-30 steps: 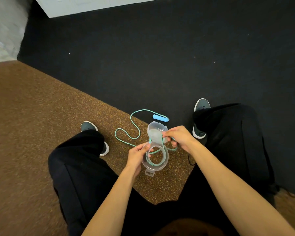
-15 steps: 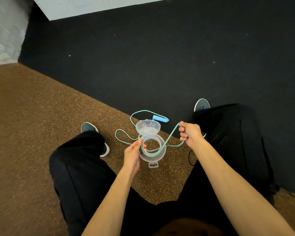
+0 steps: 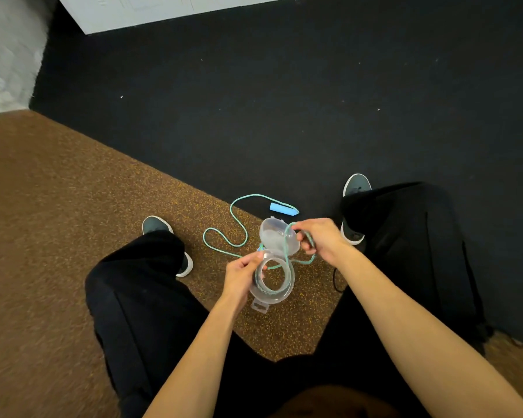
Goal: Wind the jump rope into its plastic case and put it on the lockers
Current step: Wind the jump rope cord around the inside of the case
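No writing is legible. Left hand (image 3: 241, 274) grips the clear case (image 3: 274, 282); right hand (image 3: 320, 241) pinches the teal rope (image 3: 237, 223), above brown carpet (image 3: 58, 236) meeting black floor (image 3: 284, 101).

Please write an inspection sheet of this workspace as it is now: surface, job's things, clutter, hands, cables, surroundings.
Surface: brown speckled carpet meets black carpet along a diagonal edge.
Job's things: clear plastic case held open, its lid hinged up; a few turns of teal jump rope lie inside, the rest loops on the floor to a blue handle.
Clutter: nothing seen.
Hands: left hand grips the case rim; right hand pinches the rope beside the lid.
Cables: thin black cord by the right leg; its ends are hidden.
Surroundings: white lockers at the top edge; grey floor at upper left; the person's dark shoes and black trousers.
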Motion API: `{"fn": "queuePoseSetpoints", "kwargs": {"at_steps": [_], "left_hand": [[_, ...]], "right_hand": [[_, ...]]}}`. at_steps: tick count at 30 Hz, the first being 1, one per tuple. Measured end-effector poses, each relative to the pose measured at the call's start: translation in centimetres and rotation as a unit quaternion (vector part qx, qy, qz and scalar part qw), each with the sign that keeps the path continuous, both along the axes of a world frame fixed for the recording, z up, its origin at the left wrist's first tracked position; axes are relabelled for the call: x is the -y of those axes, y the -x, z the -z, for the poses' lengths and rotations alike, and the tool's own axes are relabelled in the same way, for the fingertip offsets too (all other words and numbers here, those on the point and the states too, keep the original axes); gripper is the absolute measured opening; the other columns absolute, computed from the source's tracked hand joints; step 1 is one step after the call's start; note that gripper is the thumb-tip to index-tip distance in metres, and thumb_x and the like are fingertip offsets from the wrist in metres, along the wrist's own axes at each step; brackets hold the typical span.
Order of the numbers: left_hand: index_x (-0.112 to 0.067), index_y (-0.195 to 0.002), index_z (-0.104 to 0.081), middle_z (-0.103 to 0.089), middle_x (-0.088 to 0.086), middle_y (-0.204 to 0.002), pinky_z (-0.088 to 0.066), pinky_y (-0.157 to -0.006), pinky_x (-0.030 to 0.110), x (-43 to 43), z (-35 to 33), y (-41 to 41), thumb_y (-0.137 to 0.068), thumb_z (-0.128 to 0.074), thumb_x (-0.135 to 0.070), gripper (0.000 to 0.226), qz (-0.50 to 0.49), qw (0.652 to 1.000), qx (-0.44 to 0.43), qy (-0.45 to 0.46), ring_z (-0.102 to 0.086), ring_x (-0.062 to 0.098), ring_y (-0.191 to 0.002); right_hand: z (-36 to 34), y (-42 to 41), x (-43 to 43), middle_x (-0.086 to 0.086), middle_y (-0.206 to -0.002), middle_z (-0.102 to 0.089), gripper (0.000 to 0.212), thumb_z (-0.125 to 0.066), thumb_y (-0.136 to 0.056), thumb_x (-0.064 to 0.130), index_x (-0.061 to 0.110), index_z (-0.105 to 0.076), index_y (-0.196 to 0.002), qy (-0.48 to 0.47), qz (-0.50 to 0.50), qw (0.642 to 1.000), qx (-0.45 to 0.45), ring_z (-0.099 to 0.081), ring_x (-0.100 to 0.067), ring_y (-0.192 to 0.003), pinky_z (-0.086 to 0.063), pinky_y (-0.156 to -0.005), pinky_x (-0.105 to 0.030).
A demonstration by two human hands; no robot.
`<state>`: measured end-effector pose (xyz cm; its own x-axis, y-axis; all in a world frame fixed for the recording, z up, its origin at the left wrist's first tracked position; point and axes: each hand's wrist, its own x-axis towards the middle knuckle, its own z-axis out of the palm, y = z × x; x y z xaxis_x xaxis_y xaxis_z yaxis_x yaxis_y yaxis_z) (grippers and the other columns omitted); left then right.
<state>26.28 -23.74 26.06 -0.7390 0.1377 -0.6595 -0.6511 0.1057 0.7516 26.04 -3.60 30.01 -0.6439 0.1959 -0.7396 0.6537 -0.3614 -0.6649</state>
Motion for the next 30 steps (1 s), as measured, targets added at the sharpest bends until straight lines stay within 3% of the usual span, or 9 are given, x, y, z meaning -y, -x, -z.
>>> {"fn": "queuePoseSetpoints", "kwargs": {"at_steps": [6, 9, 11, 14, 18, 21, 25, 27, 30], "left_hand": [[0.001, -0.102, -0.072, -0.072, 0.011, -0.09, -0.05, -0.065, 0.02, -0.6, 0.7, -0.7, -0.086, -0.066, -0.011, 0.02, 0.024, 0.999, -0.026, 0.032, -0.061, 0.002, -0.06], [-0.004, -0.092, -0.075, -0.073, 0.006, -0.08, -0.052, -0.075, 0.032, -0.6, 1.2, -0.7, -0.087, -0.064, -0.009, 0.012, -0.003, 0.999, -0.013, 0.034, -0.062, 0.015, -0.072], [-0.007, -0.087, -0.073, -0.072, 0.0, -0.066, -0.053, -0.066, 0.024, -0.5, 1.4, -0.5, -0.087, -0.06, -0.002, 0.014, -0.044, 0.999, 0.003, 0.024, -0.063, 0.014, -0.066], [0.004, -0.099, -0.068, -0.071, -0.002, -0.061, -0.051, -0.053, 0.016, -0.6, 1.3, -0.3, -0.085, -0.057, 0.007, 0.019, -0.077, 0.997, 0.028, -0.002, -0.064, 0.005, -0.054], [0.009, -0.108, -0.066, -0.068, 0.027, -0.102, -0.051, -0.08, 0.039, -0.2, 1.9, 0.3, -0.079, -0.062, -0.002, 0.032, -0.102, 0.991, 0.062, -0.056, -0.062, 0.03, -0.079], [0.005, -0.107, -0.067, -0.066, 0.027, -0.11, -0.047, -0.093, 0.045, -0.2, 1.9, 0.5, -0.08, -0.058, -0.007, 0.031, -0.101, 0.986, 0.091, -0.1, -0.064, 0.033, -0.093], [-0.001, -0.095, -0.07, -0.072, 0.016, -0.09, -0.053, -0.078, 0.034, -0.5, 1.5, 0.4, -0.09, -0.049, -0.012, 0.024, -0.092, 0.98, 0.125, -0.123, -0.068, 0.024, -0.078], [0.001, -0.096, -0.069, -0.071, 0.017, -0.09, -0.052, -0.08, 0.035, -0.6, 1.5, 0.4, -0.091, -0.051, -0.012, 0.023, -0.085, 0.982, 0.122, -0.115, -0.067, 0.024, -0.08], [0.001, -0.096, -0.068, -0.07, 0.017, -0.092, -0.051, -0.084, 0.036, -0.7, 1.7, 0.3, -0.091, -0.048, -0.004, 0.021, -0.079, 0.985, 0.107, -0.113, -0.065, 0.025, -0.083]], "right_hand": [[-0.7, -1.1, 2.8, -0.009, -0.064, -0.061, 0.02, -0.052, -0.097, 0.01, 0.0, -0.068, -0.1, -0.054, -0.183, 0.981, -0.034, -0.046, -0.013, -0.038, -0.026, -0.035, -0.019], [-0.9, -1.3, 3.8, -0.007, -0.061, -0.062, 0.02, -0.053, -0.097, 0.009, 0.0, -0.069, -0.105, -0.09, -0.281, 0.952, -0.084, -0.045, -0.009, -0.033, -0.032, -0.033, -0.017], [-0.8, -1.6, 4.6, -0.006, -0.059, -0.061, 0.021, -0.052, -0.097, 0.006, 0.001, -0.07, -0.108, -0.104, -0.322, 0.934, -0.113, -0.043, -0.006, -0.031, -0.035, -0.034, -0.016], [-0.4, -2.1, 5.5, -0.004, -0.057, -0.061, 0.024, -0.052, -0.097, 0.007, 0.007, -0.07, -0.112, -0.138, -0.341, 0.922, -0.118, -0.041, -0.005, -0.032, -0.036, -0.035, -0.017], [-0.2, -2.2, 5.6, -0.003, -0.056, -0.063, 0.023, -0.057, -0.093, 0.008, 0.012, -0.074, -0.108, -0.213, -0.351, 0.899, -0.154, -0.051, -0.002, -0.044, -0.045, -0.055, -0.014], [-0.3, -2.4, 5.5, 0.013, -0.054, -0.059, 0.024, -0.059, -0.092, 0.008, 0.016, -0.075, -0.108, -0.256, -0.357, 0.884, -0.159, -0.052, 0.004, -0.044, -0.042, -0.054, -0.008], [-0.7, -2.4, 5.4, 0.006, -0.082, -0.073, 0.026, -0.058, -0.091, 0.013, 0.022, -0.075, -0.109, -0.32, -0.411, 0.836, -0.171, -0.055, 0.0, -0.058, -0.047, -0.063, -0.02], [-0.5, -2.4, 5.4, 0.003, -0.104, -0.075, 0.027, -0.058, -0.091, 0.016, 0.023, -0.075, -0.11, -0.339, -0.434, 0.817, -0.17, -0.066, -0.01, -0.081, -0.054, -0.079, -0.029], [-0.7, -2.5, 5.6, 0.002, -0.113, -0.073, 0.027, -0.058, -0.091, 0.018, 0.024, -0.074, -0.112, -0.358, -0.457, 0.798, -0.161, -0.066, -0.017, -0.102, -0.053, -0.09, -0.038]]}}
